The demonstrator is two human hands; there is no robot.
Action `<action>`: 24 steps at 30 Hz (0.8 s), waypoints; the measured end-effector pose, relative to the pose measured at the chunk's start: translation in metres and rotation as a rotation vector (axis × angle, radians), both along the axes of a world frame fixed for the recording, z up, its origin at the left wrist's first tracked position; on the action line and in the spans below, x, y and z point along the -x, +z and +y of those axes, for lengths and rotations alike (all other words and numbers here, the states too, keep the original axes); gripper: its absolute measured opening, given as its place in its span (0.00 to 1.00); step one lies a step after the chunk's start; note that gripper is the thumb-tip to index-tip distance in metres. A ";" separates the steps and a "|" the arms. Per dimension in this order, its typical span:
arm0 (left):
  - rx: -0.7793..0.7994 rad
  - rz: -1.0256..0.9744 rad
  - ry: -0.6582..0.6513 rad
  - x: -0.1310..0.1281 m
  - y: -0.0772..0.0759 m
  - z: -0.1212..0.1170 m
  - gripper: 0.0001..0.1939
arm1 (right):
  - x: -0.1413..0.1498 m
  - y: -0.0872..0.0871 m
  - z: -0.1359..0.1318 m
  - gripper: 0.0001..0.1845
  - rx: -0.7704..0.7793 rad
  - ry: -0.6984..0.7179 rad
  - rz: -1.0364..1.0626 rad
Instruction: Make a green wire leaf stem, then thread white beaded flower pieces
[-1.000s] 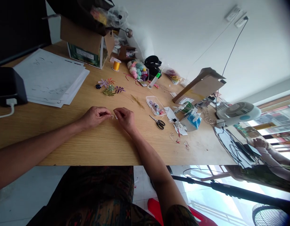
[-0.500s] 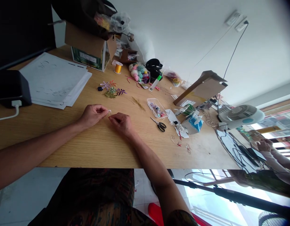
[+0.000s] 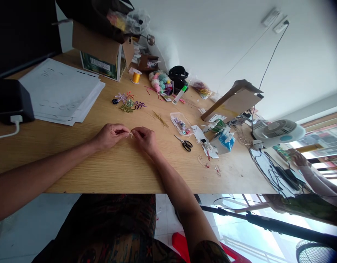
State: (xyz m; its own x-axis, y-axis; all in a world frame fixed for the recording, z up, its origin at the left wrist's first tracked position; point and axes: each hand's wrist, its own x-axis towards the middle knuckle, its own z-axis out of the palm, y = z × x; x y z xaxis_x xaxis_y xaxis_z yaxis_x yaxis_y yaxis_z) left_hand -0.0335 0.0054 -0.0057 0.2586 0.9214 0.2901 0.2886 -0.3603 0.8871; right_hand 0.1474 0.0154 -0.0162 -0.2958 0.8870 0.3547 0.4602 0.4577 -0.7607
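Over the front of the wooden table, my left hand (image 3: 111, 136) pinches a small pale, thread-like piece (image 3: 131, 135). My right hand (image 3: 145, 138) is closed at the other side of the same piece, its thumb and finger pressed together. The two sets of fingertips almost meet; the piece is too small to make out its kind. Behind them lie several small wire-like flowers (image 3: 129, 103) in purple, orange, green and dark blue. A bundle of thin golden stems (image 3: 160, 118) rests just beyond my right hand.
Black-handled scissors (image 3: 184, 143) and a clear tray of beads (image 3: 181, 124) lie to the right. Farther back are a spool of yellow thread (image 3: 136, 76), yarn balls (image 3: 160, 83) and a cardboard box (image 3: 102, 47). Papers (image 3: 61, 93) spread at left; a fan (image 3: 278, 130) and another person's hand (image 3: 298, 157) are far right.
My right hand has shifted slightly right and up, and my left hand slightly right. The pale piece, a visible loop before, now shows as a small tuft between the fingertips.
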 end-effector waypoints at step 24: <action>-0.068 0.076 -0.010 -0.001 -0.004 0.002 0.11 | -0.001 0.003 -0.001 0.10 -0.094 -0.037 -0.023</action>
State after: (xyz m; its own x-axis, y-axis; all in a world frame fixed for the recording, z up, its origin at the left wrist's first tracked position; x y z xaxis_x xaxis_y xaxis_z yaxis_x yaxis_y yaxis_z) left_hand -0.0324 0.0070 -0.0096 0.2915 0.8974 0.3313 0.3497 -0.4224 0.8362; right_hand 0.1484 0.0141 -0.0131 -0.2726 0.8603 0.4307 0.4950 0.5093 -0.7040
